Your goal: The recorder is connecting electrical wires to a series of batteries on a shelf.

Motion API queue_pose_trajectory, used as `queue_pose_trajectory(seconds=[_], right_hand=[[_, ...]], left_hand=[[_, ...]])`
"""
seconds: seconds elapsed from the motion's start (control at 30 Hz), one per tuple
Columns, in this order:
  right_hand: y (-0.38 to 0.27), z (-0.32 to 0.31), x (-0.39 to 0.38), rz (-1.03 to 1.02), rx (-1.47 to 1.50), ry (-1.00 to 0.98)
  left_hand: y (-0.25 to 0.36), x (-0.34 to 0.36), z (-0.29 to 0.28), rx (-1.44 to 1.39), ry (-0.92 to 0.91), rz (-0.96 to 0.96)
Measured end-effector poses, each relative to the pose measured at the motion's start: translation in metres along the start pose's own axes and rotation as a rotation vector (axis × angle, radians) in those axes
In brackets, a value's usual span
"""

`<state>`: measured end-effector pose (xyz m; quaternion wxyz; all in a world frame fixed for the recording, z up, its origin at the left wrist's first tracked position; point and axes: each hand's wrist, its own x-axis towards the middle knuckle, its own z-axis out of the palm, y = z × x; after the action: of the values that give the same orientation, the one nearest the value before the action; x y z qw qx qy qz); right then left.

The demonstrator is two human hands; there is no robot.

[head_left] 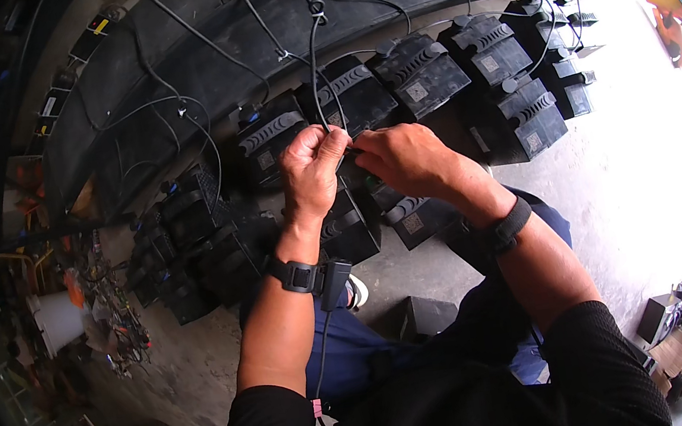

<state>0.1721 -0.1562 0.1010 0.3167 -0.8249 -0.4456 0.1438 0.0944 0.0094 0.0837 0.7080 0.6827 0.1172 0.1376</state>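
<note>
- Left hand (313,169): closed in a fist around a black cable (314,60) that runs up out of it toward the large tyre (247,43).
- Right hand (401,159): fingers curled, pinching the cable's lower end just beside the left fist; what the fingertips grip is hidden.
- Both hands are above a row of black batteries (418,76) standing on the concrete floor (617,192).
- Each wrist carries a black strap.

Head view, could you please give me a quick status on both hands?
Left hand shut on black cable. Right hand pinching its lower end. Black batteries beneath; loose wires close by.
</note>
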Motion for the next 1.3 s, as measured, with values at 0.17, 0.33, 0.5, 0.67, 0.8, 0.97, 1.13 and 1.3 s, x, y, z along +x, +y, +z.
queue_pose_trajectory(seconds=[0.17, 0.33, 0.5, 0.67, 0.8, 0.97, 1.13, 1.3], right_hand=[[-0.001, 0.000, 0.000, -0.007, -0.016, 0.014], [-0.001, -0.005, 0.000, 0.007, -0.018, 0.014], [0.001, -0.004, 0.001, 0.036, -0.029, 0.013], [0.001, -0.004, 0.001, 0.046, -0.012, 0.009], [-0.001, -0.006, 0.001, 0.056, -0.021, -0.015], [0.000, -0.003, 0.001, 0.064, -0.019, -0.019], [-0.001, -0.004, 0.001, 0.056, -0.026, -0.024], [0.001, -0.004, 0.001, 0.028, -0.013, -0.002]], left_hand=[[-0.003, 0.000, 0.002, 0.020, 0.018, 0.041], [-0.007, 0.000, 0.003, -0.058, 0.033, -0.046], [-0.010, 0.000, 0.003, -0.054, 0.071, -0.074], [-0.009, 0.000, 0.002, -0.033, 0.068, -0.102], [-0.009, 0.000, 0.002, -0.028, 0.073, -0.131], [-0.006, 0.000, 0.002, 0.008, 0.062, -0.170], [-0.010, 0.000, 0.001, 0.017, 0.034, -0.181], [-0.012, -0.001, 0.001, 0.035, 0.046, -0.163]])
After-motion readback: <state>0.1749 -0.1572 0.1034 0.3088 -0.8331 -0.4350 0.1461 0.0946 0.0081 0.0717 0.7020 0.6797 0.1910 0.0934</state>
